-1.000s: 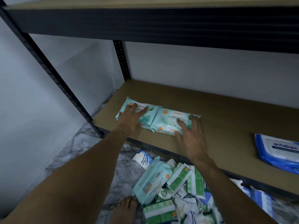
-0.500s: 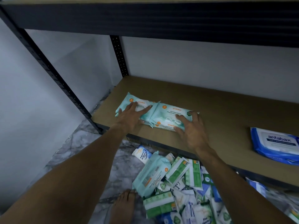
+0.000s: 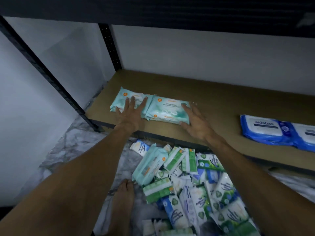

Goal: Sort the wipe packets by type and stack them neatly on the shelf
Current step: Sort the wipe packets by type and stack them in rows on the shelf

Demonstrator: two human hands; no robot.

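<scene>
Two small stacks of teal wipe packets lie side by side at the left end of the brown shelf board (image 3: 213,99). My left hand (image 3: 131,114) rests flat, fingers spread, on the left teal stack (image 3: 124,97). My right hand (image 3: 194,121) lies with straight fingers against the right end of the right teal stack (image 3: 166,109). Blue Antabax packets (image 3: 265,130) lie on the shelf at the far right. A mixed heap of green, white and blue packets (image 3: 190,184) covers the floor below, with one large teal packet (image 3: 150,164) at its left.
A black upper shelf beam (image 3: 170,12) hangs low overhead. Black metal uprights stand at the left front (image 3: 44,68) and back corner (image 3: 110,48). My bare foot (image 3: 124,193) stands on the marble floor beside the heap. White walls close the left and back.
My right hand has slid from on top of the right teal stack to its right end. The left hand stays on the left stack. The view has tilted down a little.
</scene>
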